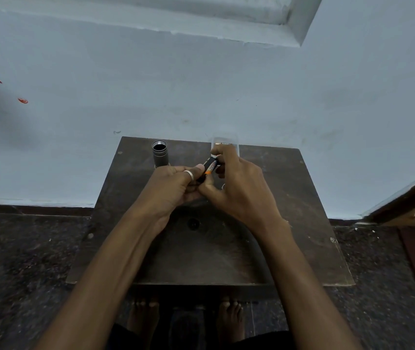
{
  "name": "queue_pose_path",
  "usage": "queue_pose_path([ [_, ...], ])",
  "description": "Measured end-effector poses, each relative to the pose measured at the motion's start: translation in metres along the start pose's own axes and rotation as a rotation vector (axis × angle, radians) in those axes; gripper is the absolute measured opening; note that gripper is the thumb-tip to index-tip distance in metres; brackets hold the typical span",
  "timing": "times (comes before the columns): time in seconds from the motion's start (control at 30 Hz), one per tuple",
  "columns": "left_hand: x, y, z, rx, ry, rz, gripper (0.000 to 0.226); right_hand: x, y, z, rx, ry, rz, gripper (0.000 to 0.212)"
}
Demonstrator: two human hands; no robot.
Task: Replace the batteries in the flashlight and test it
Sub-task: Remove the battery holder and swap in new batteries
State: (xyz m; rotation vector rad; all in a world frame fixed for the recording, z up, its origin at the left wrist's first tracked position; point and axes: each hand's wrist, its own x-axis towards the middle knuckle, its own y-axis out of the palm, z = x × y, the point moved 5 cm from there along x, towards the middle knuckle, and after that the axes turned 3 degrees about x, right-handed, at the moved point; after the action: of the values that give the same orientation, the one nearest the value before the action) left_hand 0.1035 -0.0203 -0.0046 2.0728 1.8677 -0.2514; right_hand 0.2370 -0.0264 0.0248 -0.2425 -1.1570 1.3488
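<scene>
Above the middle of the dark bench (290,198), the two hands meet over a battery (210,168) with a black body and an orange band. The left hand (173,188) comes in from the lower left, forearm rising steeply, fingers curled inward and a silver ring (189,173) on one of them; its thumb tip presses against the battery's lower end. The right hand (236,188) reaches from the lower right with its wrist bent, back of the hand up, fingers arched over the battery's upper end and closed on it. Both hands grip the same battery, which tilts up and to the right; whatever else lies in the left palm is hidden by the fingers.

Just beyond the left hand, the flashlight body (160,154) stands upright near the bench's far edge, its open threaded mouth up, apart from the knuckles. Behind the right fingers a clear plastic package (226,142) stands at the far edge, partly hidden by the hand.

The bench's far edge sits against a pale blue wall (201,84). Its left and right parts lie bare on either side of the hands, and the near part has a curved recess with a small round hole (193,223). Past the near edge, bare feet (229,317) stand on a dark speckled floor (24,261). A wooden door frame (408,198) slants in at the right.
</scene>
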Motion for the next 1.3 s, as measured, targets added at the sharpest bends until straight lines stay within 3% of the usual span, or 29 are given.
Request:
queue_pose_path([
  [0.27, -0.001, -0.001, 0.0, -0.087, -0.024, -0.043, 0.02, 0.002, 0.007, -0.002, 0.138, -0.054, 0.091, 0.029],
  [0.5, 0.001, 0.001, 0.001, -0.158, -0.049, -0.043, 0.023, 0.005, 0.005, -0.012, 0.259, 0.014, 0.042, 0.026],
  [0.6, 0.001, 0.001, 0.0, -0.179, -0.057, -0.042, 0.022, 0.006, 0.0, -0.016, 0.358, 0.144, -0.052, 0.019],
  [0.67, 0.001, 0.001, 0.001, -0.197, -0.07, -0.038, 0.023, 0.006, 0.0, -0.024, 0.564, 0.33, -0.092, 0.016],
  [0.77, 0.001, 0.002, 0.0, -0.224, -0.084, -0.027, 0.024, 0.005, -0.002, -0.035, 0.873, 0.586, -0.13, 0.023],
  [0.87, 0.001, 0.0, 0.0, -0.231, -0.095, -0.037, 0.025, 0.003, -0.007, -0.046, 0.943, 0.698, -0.184, 0.029],
  [0.97, 0.002, 0.0, 0.001, -0.227, -0.105, -0.045, 0.025, -0.001, -0.008, -0.066, 0.779, 0.732, -0.177, 0.022],
  [1.13, 0.003, 0.001, 0.001, -0.222, -0.113, -0.045, 0.025, -0.008, -0.009, -0.08, -0.004, 0.687, 0.173, 0.02],
  [1.3, 0.002, 0.002, 0.001, -0.208, -0.113, -0.041, 0.025, -0.015, -0.006, -0.078, -0.229, 0.722, 0.264, 0.022],
])
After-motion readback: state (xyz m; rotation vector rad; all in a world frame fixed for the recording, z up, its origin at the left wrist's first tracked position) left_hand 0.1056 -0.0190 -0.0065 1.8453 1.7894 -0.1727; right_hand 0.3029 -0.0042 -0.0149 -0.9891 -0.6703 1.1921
